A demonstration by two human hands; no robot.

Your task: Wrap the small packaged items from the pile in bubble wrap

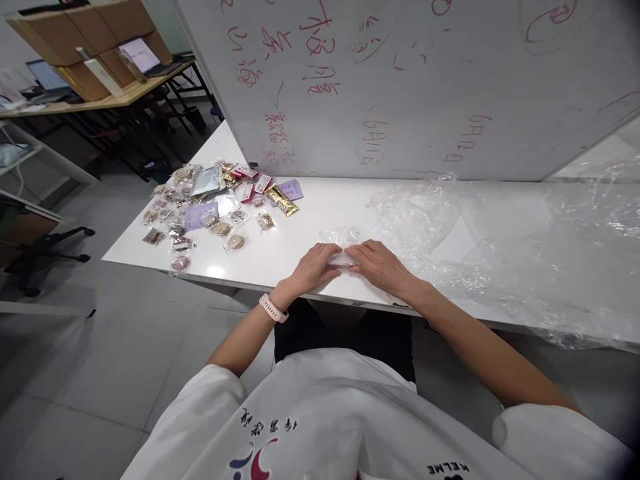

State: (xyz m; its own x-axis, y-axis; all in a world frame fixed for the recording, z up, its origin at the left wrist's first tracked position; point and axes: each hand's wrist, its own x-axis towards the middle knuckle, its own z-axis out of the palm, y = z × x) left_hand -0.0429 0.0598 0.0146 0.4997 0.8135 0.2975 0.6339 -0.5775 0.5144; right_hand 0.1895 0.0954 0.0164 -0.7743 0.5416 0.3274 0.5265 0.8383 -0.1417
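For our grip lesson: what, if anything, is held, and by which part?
Left hand and right hand hold clear plastic wrapping at opposite sides of its near end.

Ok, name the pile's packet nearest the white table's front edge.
The round, pinkish packet in clear plastic; it lies almost at the front edge of the white table, with the pile's other packets farther back.

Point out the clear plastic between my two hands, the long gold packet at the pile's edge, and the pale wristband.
Clear plastic (343, 258): head view, on its exposed middle stretch.
Gold packet (282, 201): head view, on the middle of its wrapper.
Pale wristband (273, 309): head view, on its strap.
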